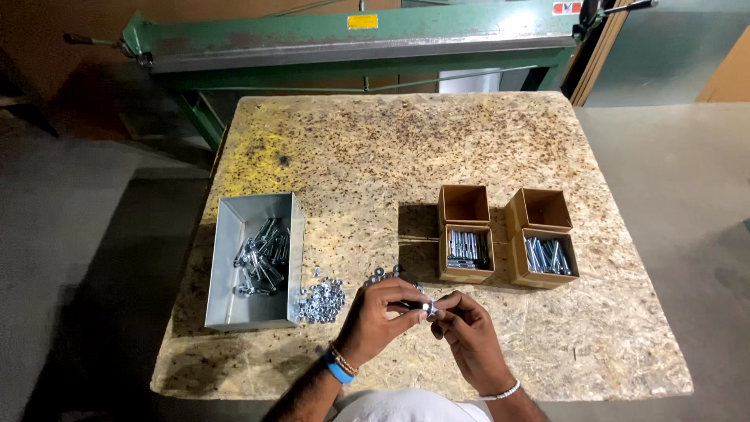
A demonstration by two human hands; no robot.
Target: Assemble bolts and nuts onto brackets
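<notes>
Meeting at the chipboard table's (484,148) six o'clock edge, both hands pinch one small bolt (429,308); left hand (375,319) curled, fingertips closed on it; right hand (467,334) likewise; loose nuts (322,301) at nine o'clock beside a metal tray (226,266).

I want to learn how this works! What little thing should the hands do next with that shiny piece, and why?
Probably keep twisting the nut onto the bolt. The left hand grips the bolt and the right hand pinches its tip, where a small shiny piece sits. A heap of loose nuts lies close by, and the cardboard boxes hold bolts laid side by side, so it likely goes there afterwards.
</notes>
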